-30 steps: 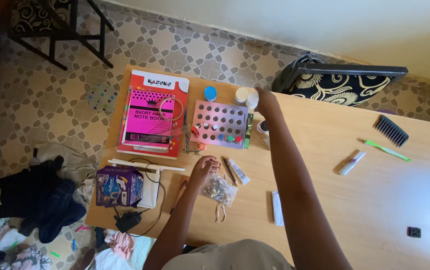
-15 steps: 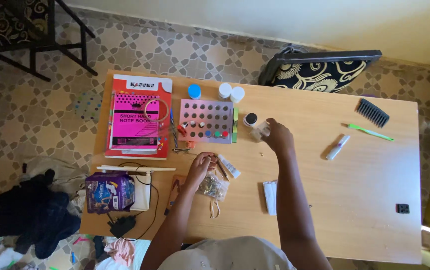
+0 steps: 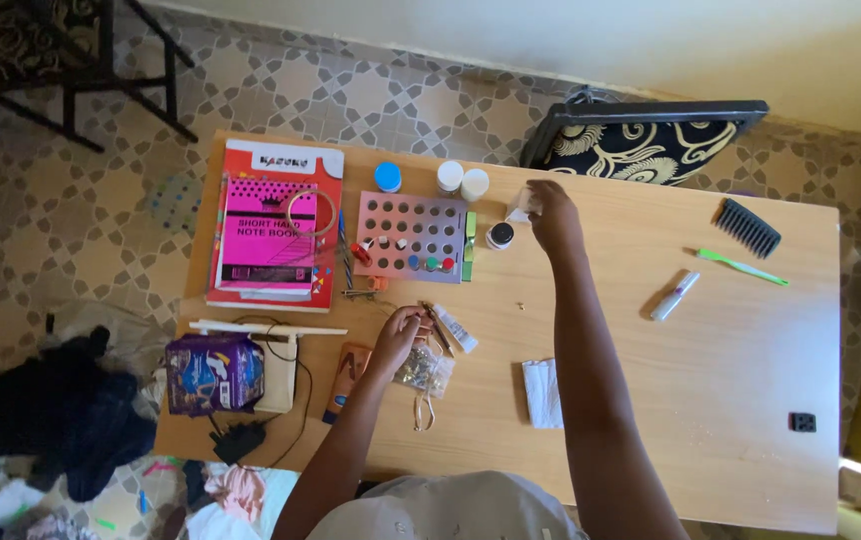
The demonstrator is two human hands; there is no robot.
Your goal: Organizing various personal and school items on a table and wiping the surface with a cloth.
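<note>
Wooden table (image 3: 711, 380) carries everything: the right hand (image 3: 554, 213) pinches a small pale jar (image 3: 522, 206) at the far edge, beside a black-capped pot (image 3: 500, 236). Left hand (image 3: 399, 338) rests, fingers curled, on a clear bag (image 3: 425, 371) of small bits (contents unclear). Pink notebook (image 3: 269, 240) lies far left, purple packet (image 3: 214, 372) nearer.

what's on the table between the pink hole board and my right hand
In the head view, a small dark-topped jar stands between the board and the right hand.

Right hand (image 3: 554, 212) stretched far forward – fingers pinched, left hand (image 3: 401, 335) curled near body
</note>
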